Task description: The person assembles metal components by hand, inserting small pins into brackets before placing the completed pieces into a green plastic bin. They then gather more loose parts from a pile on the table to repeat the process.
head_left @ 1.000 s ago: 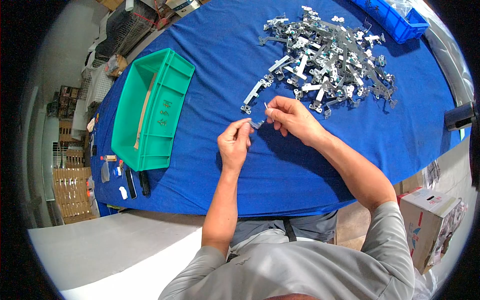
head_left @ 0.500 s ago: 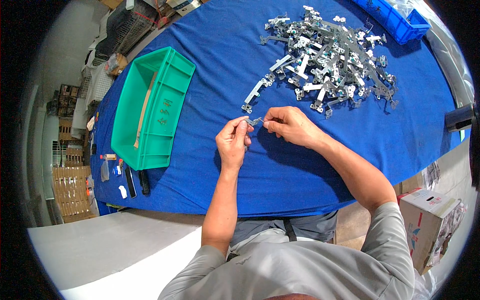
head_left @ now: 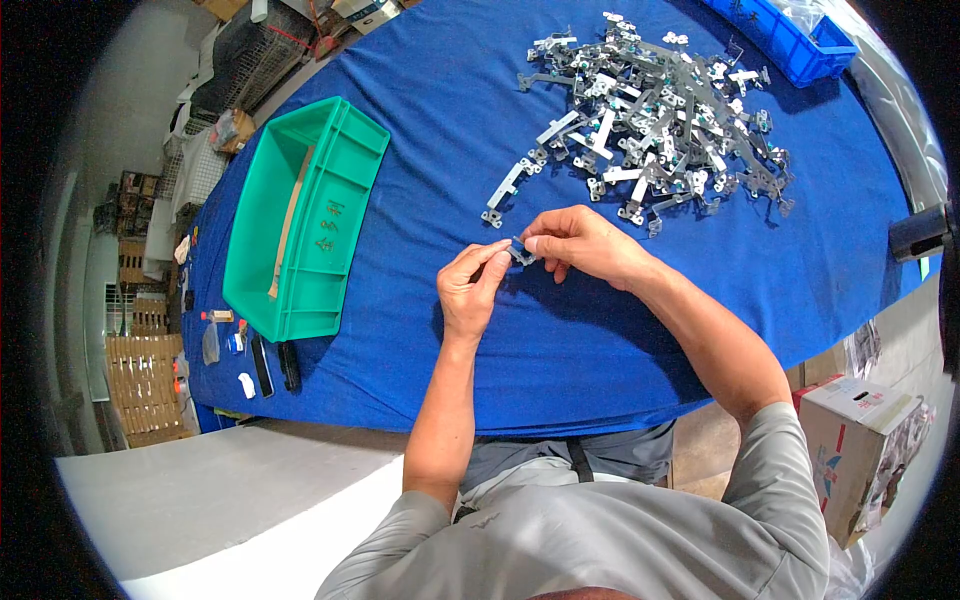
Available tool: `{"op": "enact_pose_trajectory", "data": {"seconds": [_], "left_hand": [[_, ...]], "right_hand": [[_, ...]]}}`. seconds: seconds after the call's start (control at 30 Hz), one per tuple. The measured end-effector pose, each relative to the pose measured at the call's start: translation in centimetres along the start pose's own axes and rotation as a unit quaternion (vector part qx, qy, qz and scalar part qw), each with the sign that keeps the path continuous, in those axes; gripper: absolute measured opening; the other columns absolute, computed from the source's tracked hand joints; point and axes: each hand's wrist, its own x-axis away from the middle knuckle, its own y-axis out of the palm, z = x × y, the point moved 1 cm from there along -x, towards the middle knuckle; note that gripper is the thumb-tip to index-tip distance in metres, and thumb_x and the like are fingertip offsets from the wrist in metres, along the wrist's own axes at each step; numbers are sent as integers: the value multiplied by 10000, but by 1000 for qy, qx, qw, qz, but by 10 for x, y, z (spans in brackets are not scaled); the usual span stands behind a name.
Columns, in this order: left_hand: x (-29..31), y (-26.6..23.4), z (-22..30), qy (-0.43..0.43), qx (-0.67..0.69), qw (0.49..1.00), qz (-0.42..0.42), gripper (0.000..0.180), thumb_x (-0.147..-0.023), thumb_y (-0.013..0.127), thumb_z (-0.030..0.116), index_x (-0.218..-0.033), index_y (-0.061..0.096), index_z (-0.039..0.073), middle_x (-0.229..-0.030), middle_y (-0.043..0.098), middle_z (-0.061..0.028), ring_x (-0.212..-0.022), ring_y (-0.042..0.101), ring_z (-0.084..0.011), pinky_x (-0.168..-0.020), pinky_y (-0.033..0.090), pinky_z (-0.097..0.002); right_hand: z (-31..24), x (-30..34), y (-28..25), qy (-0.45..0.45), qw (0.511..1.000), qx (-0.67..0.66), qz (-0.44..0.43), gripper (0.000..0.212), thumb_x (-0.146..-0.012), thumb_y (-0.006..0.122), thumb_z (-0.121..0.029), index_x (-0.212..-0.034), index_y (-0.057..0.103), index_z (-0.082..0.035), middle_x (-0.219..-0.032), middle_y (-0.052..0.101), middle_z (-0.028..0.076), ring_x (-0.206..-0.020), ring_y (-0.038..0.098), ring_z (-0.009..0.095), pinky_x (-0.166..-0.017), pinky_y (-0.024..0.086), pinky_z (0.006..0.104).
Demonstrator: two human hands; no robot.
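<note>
Between my two hands is a small metal bracket (head_left: pixel 521 255), its ends partly covered by fingers. My left hand (head_left: pixel 471 288) pinches one end of it between thumb and fingertips. From the other side, my right hand (head_left: pixel 583 244) closes thumb and forefinger on the bracket, with its remaining fingers curled below. Just beyond the hands lies a single silver bracket (head_left: pixel 508 190) with holed ends. Farther off, to the right, spreads a heap of similar metal brackets (head_left: pixel 660 120), some with small green parts.
A green plastic bin (head_left: pixel 335 230) stands on the blue cloth (head_left: pixel 430 150) at the left, with a cardboard strip inside. A blue bin (head_left: pixel 800 50) is at the far right. Small items and a black tool (head_left: pixel 289 366) lie near the left edge. A carton (head_left: pixel 850 430) stands lower right.
The bracket has turned between my fingers and shifted slightly right. My left hand has moved a little right, and my right hand has tilted and come closer to it.
</note>
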Motion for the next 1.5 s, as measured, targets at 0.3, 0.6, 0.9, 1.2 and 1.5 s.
{"op": "enact_pose_trajectory", "data": {"seconds": [0.3, 0.6, 0.9, 1.2, 1.5], "left_hand": [[1, 3, -2, -62, 21, 998, 14, 169, -944, 637, 95, -1058, 714, -4, -791, 674, -39, -572, 518, -42, -497, 401, -196], [-4, 6, -4, -109, 81, 988, 70, 178, -968, 609, 117, -1062, 696, -7, -784, 675, -65, -524, 514, -42, -456, 406, -195], [-1, 4, -6, -88, 48, 993, 70, 181, -944, 639, 99, -1077, 708, -2, -781, 670, -55, -533, 507, -41, -460, 391, -193], [-1, 5, -3, 30, -100, 991, 85, 180, -888, 684, 47, -1055, 733, 2, -791, 649, -17, -631, 510, -48, -543, 401, -212], [-3, 8, 6, 52, -117, 991, 47, 152, -852, 711, 22, -997, 738, -12, -790, 692, -81, -665, 604, -101, -599, 472, -247]], "right_hand": [[-1, 0, 2, -25, 995, 12, 94, 177, -970, 558, -182, -955, 606, -13, -781, 610, 34, -621, 555, 89, -495, 464, 252], [-2, 5, 10, -31, 997, 71, -4, 178, -1001, 532, -178, -1018, 584, -8, -813, 598, 24, -673, 562, 75, -525, 457, 227], [0, 4, 9, -60, 987, 145, 27, 195, -975, 576, -181, -1026, 619, 3, -778, 613, 28, -652, 565, 83, -539, 469, 241], [2, 4, 9, -43, 980, 185, 63, 148, -930, 626, -121, -1021, 630, -3, -692, 609, 40, -639, 577, 95, -553, 496, 262], [8, 1, 6, -74, 976, 195, 61, 178, -942, 635, -144, -1051, 618, -4, -813, 593, 27, -650, 534, 82, -563, 451, 252]]}}
